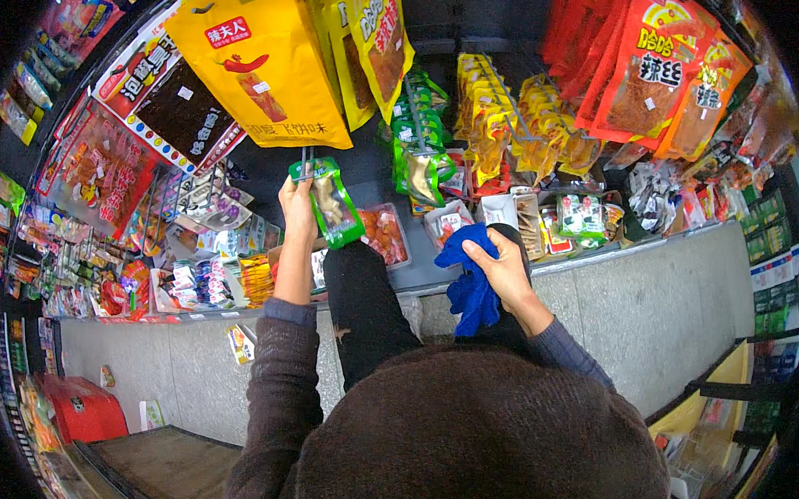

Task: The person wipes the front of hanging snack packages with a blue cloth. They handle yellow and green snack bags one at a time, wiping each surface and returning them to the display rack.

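My left hand (pixel 299 207) grips a green snack packet (pixel 336 204) by its top left edge. A thin metal display hook (pixel 306 158) meets the packet's top there; whether it passes through the packet's hole I cannot tell. In my right hand (pixel 507 263) is a bunched blue cloth (pixel 474 280), held over my right thigh. Large yellow snack bags (pixel 267 59) hang just above my left hand. Between my two hands, farther up, a row of similar green packets (pixel 422 142) hangs on another hook.
Red snack bags (pixel 642 72) hang at upper right, beside small yellow packets (pixel 491 119). Boxes of wrapped snacks (pixel 198 283) line the lower shelf, with a clear tub of red snacks (pixel 383 235) near my left knee. A red box (pixel 83 409) stands on the floor at lower left.
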{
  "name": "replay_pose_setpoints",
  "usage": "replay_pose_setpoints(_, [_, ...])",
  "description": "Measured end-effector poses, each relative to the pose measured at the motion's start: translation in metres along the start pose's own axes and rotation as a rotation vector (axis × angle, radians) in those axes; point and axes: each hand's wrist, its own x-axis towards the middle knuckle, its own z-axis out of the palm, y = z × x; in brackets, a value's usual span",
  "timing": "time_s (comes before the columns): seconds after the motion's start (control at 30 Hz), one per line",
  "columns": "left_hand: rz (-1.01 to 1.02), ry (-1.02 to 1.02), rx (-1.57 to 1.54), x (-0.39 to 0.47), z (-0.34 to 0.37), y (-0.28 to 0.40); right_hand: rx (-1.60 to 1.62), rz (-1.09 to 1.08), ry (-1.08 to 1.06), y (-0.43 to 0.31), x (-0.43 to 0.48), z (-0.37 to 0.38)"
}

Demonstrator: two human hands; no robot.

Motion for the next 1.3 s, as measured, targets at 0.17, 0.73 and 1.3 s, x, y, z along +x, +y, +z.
replay_pose_setpoints(0.17, [0.053, -0.019, -0.083, 0.061, 0.001, -0.012, -0.01, 0.027, 0.004, -0.005, 0.0, 0.004])
replay_pose_setpoints(0.73, [0.567, 0.186, 0.188, 0.124, 0.004, -0.068, -0.047, 0.051, 0.023, 0.001, 0.003, 0.003])
replay_pose_setpoints(1.3, [0.399, -0.101, 0.701, -0.039, 0.146, -0.07, -0.004, 0.007, 0.075, 0.008, -0.038, -0.027])
